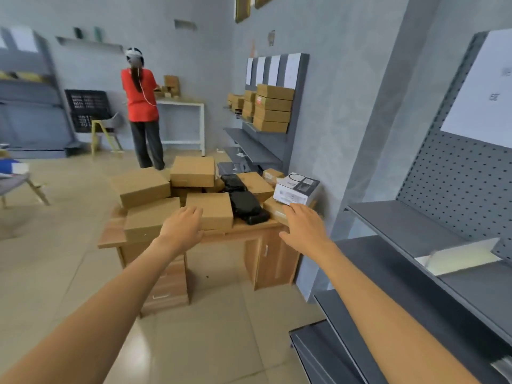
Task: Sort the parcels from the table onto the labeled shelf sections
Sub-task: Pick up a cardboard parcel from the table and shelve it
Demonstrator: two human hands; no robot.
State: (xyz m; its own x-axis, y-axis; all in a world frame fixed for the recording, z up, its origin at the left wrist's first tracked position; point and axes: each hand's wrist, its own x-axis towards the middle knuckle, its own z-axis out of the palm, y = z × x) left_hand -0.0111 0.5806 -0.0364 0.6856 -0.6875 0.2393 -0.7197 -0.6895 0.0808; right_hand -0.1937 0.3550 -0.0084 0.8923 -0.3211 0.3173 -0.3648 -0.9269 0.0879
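Two bare arms reach out over a low wooden counter (243, 231) heaped with parcels. The left hand (181, 227) hovers with fingers loosely spread, its grip wide and holding nothing, over the near edge of a brown cardboard box (210, 210) lying flat at the front of the pile. The right hand (303, 227) is likewise spread and empty, its fingertips just beside a white printed carton (296, 188) at the counter's right end — whether they touch it cannot be told. Between the two boxes lie black plastic-wrapped packages (245, 203), with more brown cartons (141, 187) stacked behind and to the left. To the right stands a grey metal shelf unit (410, 228) with a pegboard back and white paper labels (482, 87). Across the room, a person in a red shirt (140, 92) stands facing away at a white table (184, 102).
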